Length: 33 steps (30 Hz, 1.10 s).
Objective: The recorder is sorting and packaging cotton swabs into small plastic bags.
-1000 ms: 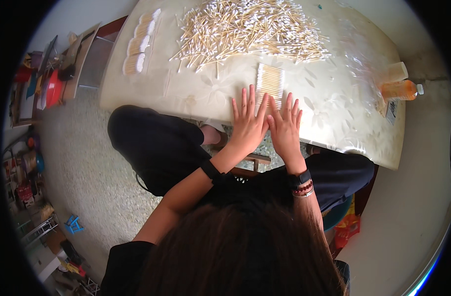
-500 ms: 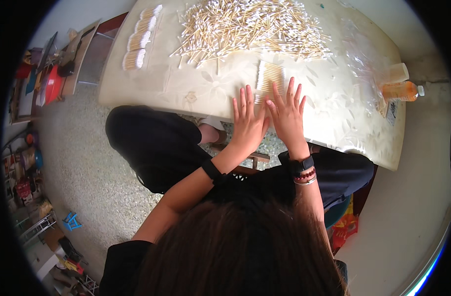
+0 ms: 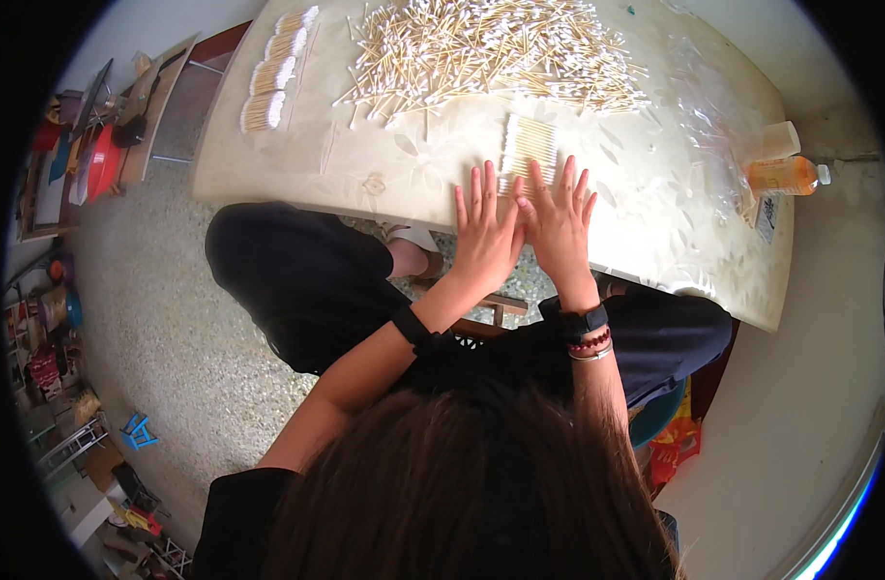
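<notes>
Head view: left hand and right hand (fingers spread apart) sit mid-frame at the lower end of aligned cotton swabs, below the upper-centre swab heap.

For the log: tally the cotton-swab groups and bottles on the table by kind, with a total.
Loose swab heap: 1
Swab bundles at left: 4
Flat side-by-side swab row: 1
Orange bottle: 1
Total: 7

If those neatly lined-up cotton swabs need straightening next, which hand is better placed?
Probably the right hand: its index finger reaches over the row of swabs, while most fingers of the left hand lie left of it. Both are near, though.
</notes>
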Tool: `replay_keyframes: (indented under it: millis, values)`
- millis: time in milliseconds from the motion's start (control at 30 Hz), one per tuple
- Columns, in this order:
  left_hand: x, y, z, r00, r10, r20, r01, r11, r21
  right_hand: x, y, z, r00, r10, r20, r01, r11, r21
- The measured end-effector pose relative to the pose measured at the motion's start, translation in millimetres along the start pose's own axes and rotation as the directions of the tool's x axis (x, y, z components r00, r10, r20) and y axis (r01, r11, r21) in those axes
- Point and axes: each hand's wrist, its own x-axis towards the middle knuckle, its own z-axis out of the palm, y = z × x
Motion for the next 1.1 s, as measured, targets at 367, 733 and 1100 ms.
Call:
replay_keyframes:
  millis: [367, 733, 1100]
  values:
    - [19, -4, -11, 1.000, 0.002, -0.006, -0.003, 0.999, -0.041, -4, 5, 0, 1.000, -0.002, -0.028, 0.003, 0.999, 0.045]
    - [20, -8, -15, 1.000, 0.002, 0.003, -0.002, 0.999, -0.036, -1, 8, -2, 0.999, -0.030, -0.023, 0.031, 0.998, 0.051]
    - [26, -9, -16, 1.000, 0.005, -0.013, -0.006, 1.000, -0.030, 5, 13, -9, 1.000, -0.018, -0.019, 0.021, 0.982, 0.187]
